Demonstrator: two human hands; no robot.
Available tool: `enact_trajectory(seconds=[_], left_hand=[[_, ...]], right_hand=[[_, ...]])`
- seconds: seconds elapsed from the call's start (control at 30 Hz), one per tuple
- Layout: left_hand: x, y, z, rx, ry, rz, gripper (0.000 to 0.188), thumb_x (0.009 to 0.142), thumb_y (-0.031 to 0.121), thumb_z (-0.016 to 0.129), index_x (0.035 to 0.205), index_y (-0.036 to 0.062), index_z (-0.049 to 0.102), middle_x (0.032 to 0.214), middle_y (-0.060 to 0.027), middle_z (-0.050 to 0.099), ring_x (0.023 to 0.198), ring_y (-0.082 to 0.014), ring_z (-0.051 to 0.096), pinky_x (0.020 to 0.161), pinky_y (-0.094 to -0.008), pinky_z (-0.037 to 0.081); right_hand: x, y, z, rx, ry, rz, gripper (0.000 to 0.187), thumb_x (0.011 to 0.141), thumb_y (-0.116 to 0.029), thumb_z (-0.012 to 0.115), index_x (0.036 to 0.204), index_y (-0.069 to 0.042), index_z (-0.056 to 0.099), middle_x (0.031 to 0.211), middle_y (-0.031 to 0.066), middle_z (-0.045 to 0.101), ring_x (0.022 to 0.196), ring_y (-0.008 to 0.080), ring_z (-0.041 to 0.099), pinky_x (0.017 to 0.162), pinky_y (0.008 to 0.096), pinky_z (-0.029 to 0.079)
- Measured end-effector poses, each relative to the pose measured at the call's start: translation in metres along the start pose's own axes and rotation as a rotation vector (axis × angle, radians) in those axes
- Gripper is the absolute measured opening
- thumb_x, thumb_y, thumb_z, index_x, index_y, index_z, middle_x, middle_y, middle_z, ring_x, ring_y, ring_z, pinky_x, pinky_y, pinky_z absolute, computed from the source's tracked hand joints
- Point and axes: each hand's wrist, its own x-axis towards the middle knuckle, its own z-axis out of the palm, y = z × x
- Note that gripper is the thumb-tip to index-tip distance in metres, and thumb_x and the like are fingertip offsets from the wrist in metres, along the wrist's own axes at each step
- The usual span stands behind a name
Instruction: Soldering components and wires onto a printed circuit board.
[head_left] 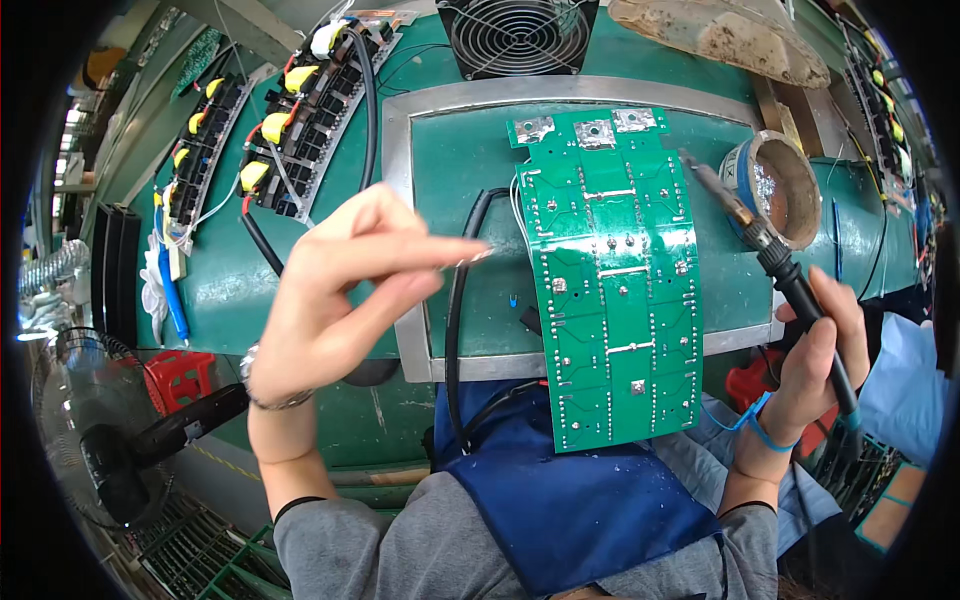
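Observation:
A long green circuit board (625, 310) lies face up before me, rows of solder joints and silver pads on it, its near end over my lap. My right hand (825, 345) grips a soldering iron (785, 270) by its dark handle. The iron's tip points up and left, close to the board's upper right edge and beside a round bowl (812, 190) with silvery bits in it. Left of the board, my left hand (350, 290) hovers with index finger stretched toward it and thumb apart. Something pale shows at its fingertips, too small to make out.
A metal frame (397, 150) borders the work area. Behind it stands a black fan (520, 40). Assembled boards with yellow-wrapped parts (300, 120) stand at the left. A black cable (460, 300) runs left of the board. A blue screwdriver-like tool (172, 290) lies at far left.

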Motion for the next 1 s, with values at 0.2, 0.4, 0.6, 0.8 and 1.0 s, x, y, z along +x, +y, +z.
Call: enact_trajectory(seconds=[0.2, 0.4, 0.6, 0.8, 1.0], left_hand=[[0.028, -0.032, 0.028, -0.069, 0.164, -0.002, 0.034, 0.081, -0.006, 0.064, 0.109, 0.0088, 0.072, 0.076, -0.0012, 0.050, 0.065, -0.0085, 0.045, 0.056, -0.0222, 0.037], [0.023, -0.056, 0.036, 0.213, 0.254, -0.035, 0.027, 0.075, -0.004, 0.072, 0.099, 0.0088, 0.076, 0.074, 0.0011, 0.054, 0.058, -0.0052, 0.045, 0.050, -0.0213, 0.032], [0.019, -0.048, 0.021, 0.082, 0.304, -0.056, 0.029, 0.074, -0.004, 0.070, 0.100, 0.0080, 0.075, 0.071, -0.0002, 0.052, 0.053, -0.0059, 0.045, 0.046, -0.0217, 0.035], [0.012, -0.037, 0.022, 0.057, 0.277, -0.112, 0.038, 0.066, -0.008, 0.061, 0.098, 0.0053, 0.076, 0.070, 0.0028, 0.048, 0.056, -0.0041, 0.037, 0.050, -0.0194, 0.025], [0.018, -0.048, 0.031, 0.109, 0.278, -0.061, 0.038, 0.067, -0.008, 0.063, 0.099, 0.0077, 0.076, 0.070, 0.0030, 0.048, 0.055, -0.0039, 0.038, 0.049, -0.0202, 0.027]], right_hand=[[0.033, -0.001, 0.018, 0.225, -0.141, 0.114, 0.030, 0.083, -0.022, 0.066, 0.097, 0.005, 0.069, 0.079, 0.0131, 0.065, 0.064, 0.0165, 0.060, 0.060, 0.0262, 0.045], [0.051, -0.001, 0.049, 0.163, -0.211, 0.164, 0.023, 0.078, -0.016, 0.070, 0.091, 0.002, 0.072, 0.071, 0.0091, 0.066, 0.063, 0.0155, 0.059, 0.058, 0.0258, 0.044], [0.058, 0.005, 0.063, 0.127, -0.304, 0.198, 0.019, 0.078, -0.012, 0.068, 0.091, 0.000, 0.072, 0.071, 0.0085, 0.066, 0.060, 0.0142, 0.058, 0.056, 0.0250, 0.043], [0.059, 0.005, 0.073, 0.195, -0.334, 0.288, 0.019, 0.082, -0.014, 0.065, 0.093, 0.000, 0.073, 0.067, 0.0063, 0.063, 0.054, 0.0107, 0.058, 0.052, 0.0218, 0.040], [0.058, 0.010, 0.074, 0.214, -0.337, 0.267, 0.021, 0.085, -0.015, 0.063, 0.095, 0.000, 0.073, 0.065, 0.0051, 0.061, 0.052, 0.0091, 0.058, 0.049, 0.0201, 0.037]])
